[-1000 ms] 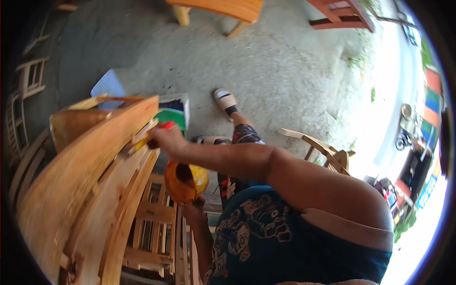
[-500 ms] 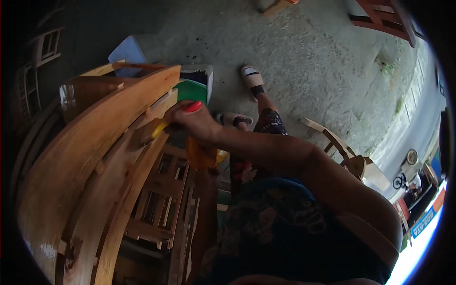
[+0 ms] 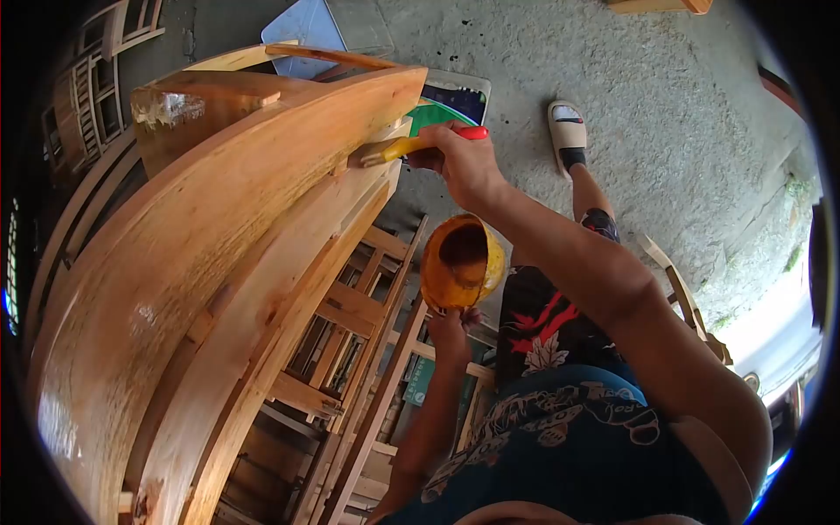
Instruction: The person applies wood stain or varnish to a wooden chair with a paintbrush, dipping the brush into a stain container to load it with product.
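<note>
My right hand [image 3: 465, 164] is closed around the yellow and red handle of a paintbrush [image 3: 404, 148]. Its bristles touch the wood near the far end of a slatted wooden piece, between the wide curved top board [image 3: 227, 188] and the narrower slat [image 3: 249, 306] beside it. Lower down, my left hand [image 3: 455, 321] grips a yellow container [image 3: 439, 284] at its lower edge, fingers partly hidden. The container's round mouth faces up toward me, and its inside looks dark brown. Glossy wet-looking patches show on the curved board.
More wooden frames [image 3: 350, 306] stand beneath and beside the boards. Past the far end are a green and dark container [image 3: 442, 109] and a blue-white plastic piece [image 3: 306, 35]. My sandalled foot [image 3: 569, 131] rests on the rough concrete floor [image 3: 674, 114]. Chair-like wood [image 3: 687, 297] lies right.
The view has shifted and brightened, so the boards and container show more fully. My right hand has brought the brush along the slat toward its far end.
</note>
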Action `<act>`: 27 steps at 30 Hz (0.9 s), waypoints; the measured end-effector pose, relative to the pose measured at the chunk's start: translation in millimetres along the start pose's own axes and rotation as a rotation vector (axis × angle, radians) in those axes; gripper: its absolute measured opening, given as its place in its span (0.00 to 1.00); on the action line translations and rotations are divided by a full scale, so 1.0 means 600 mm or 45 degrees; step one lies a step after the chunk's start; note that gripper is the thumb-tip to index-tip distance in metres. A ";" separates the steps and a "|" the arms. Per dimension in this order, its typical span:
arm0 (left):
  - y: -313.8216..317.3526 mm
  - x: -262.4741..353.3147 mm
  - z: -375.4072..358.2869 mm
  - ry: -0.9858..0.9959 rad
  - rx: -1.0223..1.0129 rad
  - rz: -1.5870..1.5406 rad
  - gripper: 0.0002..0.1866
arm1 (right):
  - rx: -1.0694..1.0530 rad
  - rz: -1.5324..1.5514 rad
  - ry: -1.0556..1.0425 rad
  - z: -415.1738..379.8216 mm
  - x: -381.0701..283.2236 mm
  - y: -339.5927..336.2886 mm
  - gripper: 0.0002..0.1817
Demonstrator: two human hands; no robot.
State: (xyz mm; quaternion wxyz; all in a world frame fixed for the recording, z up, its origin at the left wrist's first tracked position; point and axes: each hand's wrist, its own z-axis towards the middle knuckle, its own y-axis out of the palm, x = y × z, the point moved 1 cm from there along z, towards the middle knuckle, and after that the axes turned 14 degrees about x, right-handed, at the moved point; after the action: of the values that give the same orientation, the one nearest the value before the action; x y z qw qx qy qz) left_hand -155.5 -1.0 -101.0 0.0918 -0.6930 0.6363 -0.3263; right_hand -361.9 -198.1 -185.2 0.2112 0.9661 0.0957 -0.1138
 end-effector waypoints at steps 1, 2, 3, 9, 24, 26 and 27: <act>-0.002 -0.008 0.008 -0.005 0.007 0.005 0.14 | -0.129 -0.027 0.023 -0.010 -0.008 0.002 0.10; -0.004 -0.017 0.014 -0.045 0.007 -0.009 0.14 | -0.176 -0.068 0.007 -0.010 -0.017 -0.005 0.10; -0.007 -0.025 0.019 -0.086 0.004 -0.026 0.14 | -0.172 -0.072 0.008 0.003 -0.014 -0.014 0.10; 0.009 -0.024 0.027 -0.117 0.004 -0.036 0.14 | 0.003 -0.099 -0.042 0.069 -0.007 -0.009 0.11; 0.019 -0.053 0.064 -0.089 -0.022 -0.037 0.13 | -0.031 -0.119 -0.053 0.087 0.009 -0.008 0.09; 0.020 -0.059 0.070 -0.092 -0.020 -0.028 0.13 | 0.123 -0.175 -0.117 0.163 0.039 -0.026 0.08; 0.017 -0.063 0.071 -0.103 -0.007 -0.004 0.13 | 0.124 -0.177 -0.114 0.157 0.038 -0.023 0.08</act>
State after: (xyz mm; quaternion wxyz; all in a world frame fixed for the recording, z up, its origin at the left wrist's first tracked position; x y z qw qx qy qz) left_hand -138.8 20.4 -151.8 0.1151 -0.7069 0.6319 -0.2961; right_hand -360.6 -223.1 -280.1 0.1596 0.9602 0.1471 -0.1759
